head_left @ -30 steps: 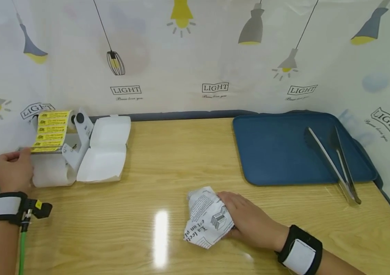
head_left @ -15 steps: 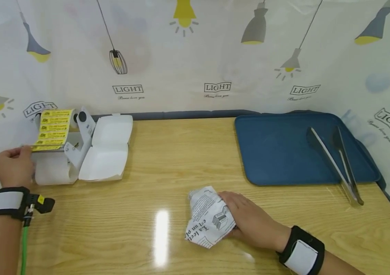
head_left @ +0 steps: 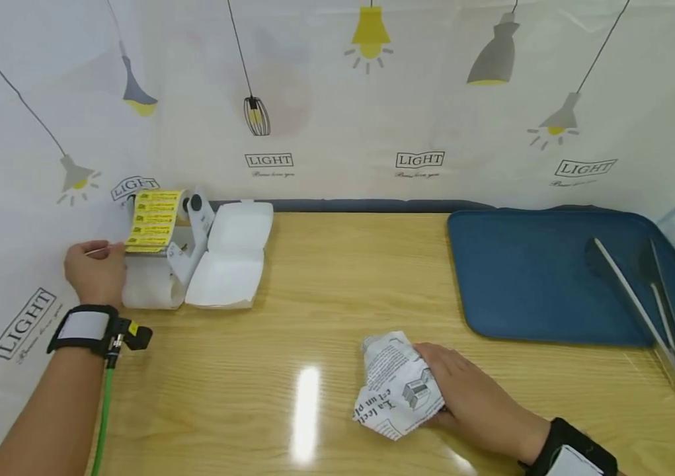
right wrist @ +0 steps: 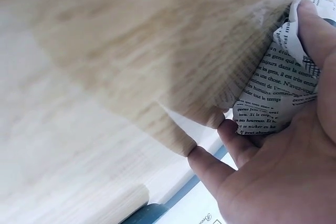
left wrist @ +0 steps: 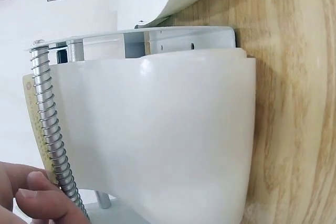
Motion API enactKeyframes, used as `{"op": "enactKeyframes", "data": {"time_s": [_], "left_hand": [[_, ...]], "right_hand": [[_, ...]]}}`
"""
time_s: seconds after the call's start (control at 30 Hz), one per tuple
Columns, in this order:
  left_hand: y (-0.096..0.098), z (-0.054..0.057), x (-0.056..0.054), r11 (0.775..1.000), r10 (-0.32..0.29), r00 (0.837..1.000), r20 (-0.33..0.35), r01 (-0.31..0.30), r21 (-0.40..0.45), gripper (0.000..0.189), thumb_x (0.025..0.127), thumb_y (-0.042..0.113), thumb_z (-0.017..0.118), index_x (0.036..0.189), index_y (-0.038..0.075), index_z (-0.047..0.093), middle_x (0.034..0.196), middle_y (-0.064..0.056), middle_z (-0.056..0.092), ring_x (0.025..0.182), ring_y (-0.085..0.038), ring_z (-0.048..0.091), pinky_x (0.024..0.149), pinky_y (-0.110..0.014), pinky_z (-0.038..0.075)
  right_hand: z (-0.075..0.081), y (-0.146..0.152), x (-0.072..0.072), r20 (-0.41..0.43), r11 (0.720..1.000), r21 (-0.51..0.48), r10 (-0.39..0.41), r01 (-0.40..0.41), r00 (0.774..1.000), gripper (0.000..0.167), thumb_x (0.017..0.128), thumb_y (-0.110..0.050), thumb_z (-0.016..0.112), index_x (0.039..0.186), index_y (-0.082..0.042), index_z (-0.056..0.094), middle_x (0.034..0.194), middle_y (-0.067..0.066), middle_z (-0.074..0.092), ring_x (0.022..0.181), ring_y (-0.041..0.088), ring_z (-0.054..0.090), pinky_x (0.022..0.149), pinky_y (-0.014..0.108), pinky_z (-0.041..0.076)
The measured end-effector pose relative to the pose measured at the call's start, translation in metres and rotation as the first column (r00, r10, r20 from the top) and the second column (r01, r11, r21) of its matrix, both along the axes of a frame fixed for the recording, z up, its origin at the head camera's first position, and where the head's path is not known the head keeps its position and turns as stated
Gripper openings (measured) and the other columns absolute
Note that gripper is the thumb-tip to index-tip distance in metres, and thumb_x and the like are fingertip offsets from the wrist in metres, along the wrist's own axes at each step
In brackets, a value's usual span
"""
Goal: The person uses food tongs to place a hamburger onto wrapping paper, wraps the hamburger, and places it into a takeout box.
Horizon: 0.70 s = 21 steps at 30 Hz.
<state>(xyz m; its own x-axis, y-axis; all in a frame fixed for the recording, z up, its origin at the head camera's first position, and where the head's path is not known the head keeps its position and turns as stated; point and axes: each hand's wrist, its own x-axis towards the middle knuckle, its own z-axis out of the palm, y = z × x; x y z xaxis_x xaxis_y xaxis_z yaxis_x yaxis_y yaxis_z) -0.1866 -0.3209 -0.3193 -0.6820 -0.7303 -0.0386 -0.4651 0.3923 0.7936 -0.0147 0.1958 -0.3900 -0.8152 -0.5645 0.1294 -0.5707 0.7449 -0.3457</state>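
At the left, my left hand [head_left: 96, 272] is at the near left corner of a label dispenser [head_left: 191, 254]. Its thumb and fingertips pinch the edge of the yellow printed label strip [head_left: 155, 221], and a thin pale edge shows among the fingers. In the left wrist view those fingers [left wrist: 44, 195] lie by a spring-wound metal rod [left wrist: 51, 121], in front of the white backing paper [left wrist: 157, 135]. My right hand [head_left: 474, 396] holds a package wrapped in newsprint-patterned paper [head_left: 399, 387] on the table, thumb on one side and fingers round the other. The package's contents are hidden.
Beside the dispenser lies an opened white paper box [head_left: 230, 258]. A blue tray [head_left: 527, 291] sits at the back right, with metal tongs [head_left: 640, 307] across it, their end reaching over its front edge. A lamp-patterned sheet [head_left: 325, 99] hangs behind the wooden table [head_left: 242, 390].
The head view has turned left, so the scene sits further right. My left hand stays at the dispenser, and a thin edge now shows in its fingers. The right hand keeps hold of the package.
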Motion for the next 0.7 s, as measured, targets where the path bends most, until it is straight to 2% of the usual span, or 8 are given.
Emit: {"op": "enactKeyframes", "data": {"time_s": [0.13,0.23,0.3,0.37,0.43,0.53,0.63,0.7], "left_hand": [[0.004,-0.002,-0.002,0.999,0.027,1.0,-0.008,-0.027,0.023,0.038,0.092,0.031,0.049,0.129,0.023,0.041,0.09,0.019,0.038,0.077,0.002,0.045,0.072,-0.02,0.044],[0.007,-0.004,-0.002,0.999,0.027,0.998,-0.049,-0.027,0.02,0.034,0.092,0.032,0.049,0.126,0.026,0.043,0.09,0.022,0.036,0.082,0.003,0.043,0.074,-0.018,0.041],[0.01,-0.005,-0.001,1.0,0.021,0.992,-0.124,-0.022,-0.008,0.029,0.092,0.032,0.05,0.12,0.028,0.044,0.091,0.023,0.037,0.083,0.003,0.042,0.074,-0.016,0.039],[0.015,-0.006,-0.001,0.999,-0.001,0.975,-0.221,-0.011,-0.052,0.024,0.091,0.03,0.052,0.114,0.027,0.046,0.091,0.023,0.039,0.08,0.004,0.042,0.071,-0.015,0.038],[0.022,-0.004,0.0,0.994,-0.037,0.946,-0.322,0.003,-0.105,0.019,0.09,0.026,0.053,0.108,0.025,0.047,0.091,0.022,0.041,0.076,0.004,0.043,0.068,-0.014,0.037],[0.037,0.006,0.007,0.985,-0.109,0.887,-0.449,0.037,-0.167,0.013,0.089,0.021,0.055,0.101,0.022,0.05,0.09,0.019,0.044,0.066,0.002,0.043,0.06,-0.011,0.036],[0.057,0.019,0.018,0.968,-0.222,0.804,-0.552,0.115,-0.222,0.011,0.088,0.017,0.058,0.096,0.021,0.052,0.088,0.017,0.046,0.058,0.0,0.042,0.053,-0.01,0.034],[0.071,0.028,0.025,0.944,-0.326,0.737,-0.593,0.217,-0.249,0.011,0.088,0.015,0.059,0.097,0.018,0.054,0.088,0.015,0.05,0.056,-0.001,0.043,0.051,-0.011,0.035]], "right_hand": [[0.0,0.003,0.001,0.006,1.0,-0.001,0.011,-0.011,1.0,0.087,0.074,-0.046,0.071,0.141,-0.008,0.031,0.139,0.001,0.041,0.129,0.015,0.039,0.106,0.035,0.035],[-0.001,0.005,0.001,0.003,1.0,0.012,0.005,-0.005,1.0,0.088,0.074,-0.046,0.071,0.141,-0.007,0.031,0.138,0.002,0.042,0.129,0.015,0.039,0.106,0.036,0.036],[-0.002,0.005,0.002,0.0,1.0,0.021,0.001,-0.001,1.0,0.088,0.073,-0.047,0.071,0.141,-0.007,0.031,0.138,0.003,0.042,0.129,0.015,0.04,0.105,0.037,0.036],[-0.003,0.006,0.002,-0.007,1.0,0.031,-0.001,0.001,1.0,0.088,0.074,-0.049,0.07,0.141,-0.007,0.031,0.138,0.003,0.042,0.129,0.015,0.04,0.105,0.037,0.036],[-0.003,0.007,0.002,-0.008,1.0,0.026,0.0,0.0,1.0,0.088,0.074,-0.05,0.069,0.141,-0.007,0.031,0.138,0.003,0.042,0.129,0.015,0.04,0.106,0.037,0.036],[-0.002,0.006,0.002,-0.015,1.0,0.014,0.009,-0.009,1.0,0.087,0.075,-0.05,0.068,0.14,-0.006,0.032,0.138,0.004,0.043,0.129,0.016,0.04,0.106,0.036,0.036],[-0.002,0.005,0.001,-0.023,1.0,0.006,0.015,-0.015,1.0,0.087,0.074,-0.047,0.07,0.14,-0.005,0.032,0.137,0.005,0.043,0.129,0.017,0.04,0.107,0.037,0.035],[-0.002,0.005,0.0,-0.028,1.0,0.008,0.014,-0.014,1.0,0.087,0.074,-0.047,0.071,0.14,-0.005,0.032,0.137,0.006,0.043,0.129,0.018,0.04,0.107,0.037,0.035]]}}
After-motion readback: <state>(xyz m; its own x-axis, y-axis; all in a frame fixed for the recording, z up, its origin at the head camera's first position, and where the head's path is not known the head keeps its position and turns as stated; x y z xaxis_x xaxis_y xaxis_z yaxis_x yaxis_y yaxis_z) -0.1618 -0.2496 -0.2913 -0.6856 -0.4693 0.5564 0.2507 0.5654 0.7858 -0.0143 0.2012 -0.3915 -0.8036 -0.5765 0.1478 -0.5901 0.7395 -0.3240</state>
